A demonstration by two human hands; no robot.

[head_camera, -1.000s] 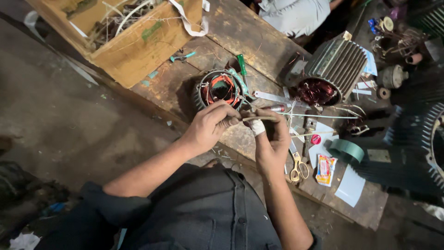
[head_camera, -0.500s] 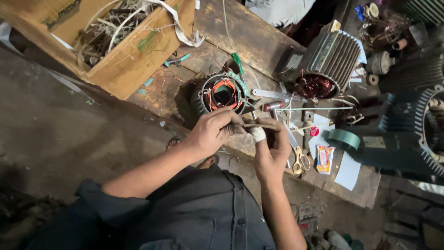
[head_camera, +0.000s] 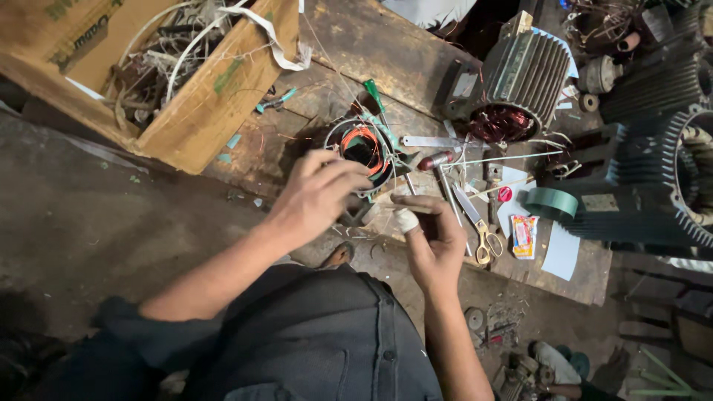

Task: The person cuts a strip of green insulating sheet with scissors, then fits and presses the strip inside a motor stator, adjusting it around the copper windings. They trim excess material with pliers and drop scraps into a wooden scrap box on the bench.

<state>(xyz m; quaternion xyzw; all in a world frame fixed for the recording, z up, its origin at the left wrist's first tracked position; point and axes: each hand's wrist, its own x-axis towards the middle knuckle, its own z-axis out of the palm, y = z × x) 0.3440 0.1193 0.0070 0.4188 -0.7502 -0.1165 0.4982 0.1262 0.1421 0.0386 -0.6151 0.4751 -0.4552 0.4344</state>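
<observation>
A small stator ring (head_camera: 362, 142) with orange and copper windings lies on a worn wooden board (head_camera: 297, 141). My left hand (head_camera: 318, 194) hovers over the ring's near edge, its fingertips pinched together on a thin wire coming off the winding. Just to the right, my right hand (head_camera: 434, 239) has a white bandage (head_camera: 406, 220) around one finger. It pinches the same thin wire, with the fingers curled. The fingertips of the two hands are a few centimetres apart. The wire itself is barely visible between them.
A wooden crate (head_camera: 215, 96) of scrap wire sits at the far left. A finned motor housing (head_camera: 523, 74) with copper winding stands behind, and a larger finned motor (head_camera: 661, 193) is at the right. Scissors (head_camera: 484, 236), a hammer (head_camera: 438, 160), a green tape roll (head_camera: 549, 202) and a small packet (head_camera: 523, 236) lie on the board.
The view has drifted a little. Both hands stay pinched by the stator ring, with their fingertips drawn slightly apart.
</observation>
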